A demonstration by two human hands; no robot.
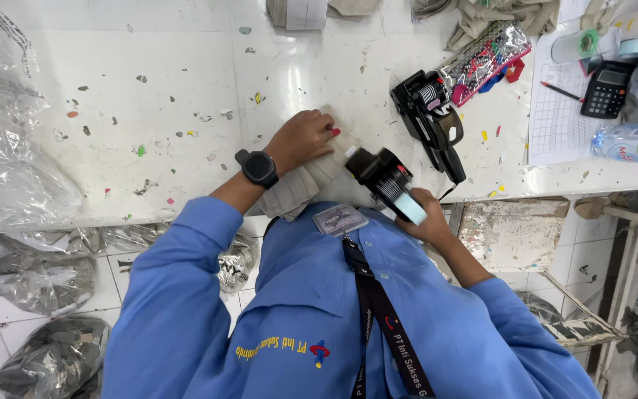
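Observation:
My left hand, with a dark watch on its wrist, presses flat on a folded beige cloth piece at the near edge of the white table. My right hand grips a black label gun with a light blue label roll. Its nose points at the cloth, just right of my left hand. A second black label gun lies on the table further right.
Clear plastic bags lie at the left. A sparkly pouch, grid paper, calculator, tape rolls and water bottle crowd the right. More beige cloth sits at the far edge. Bagged bundles lie on the tiled floor.

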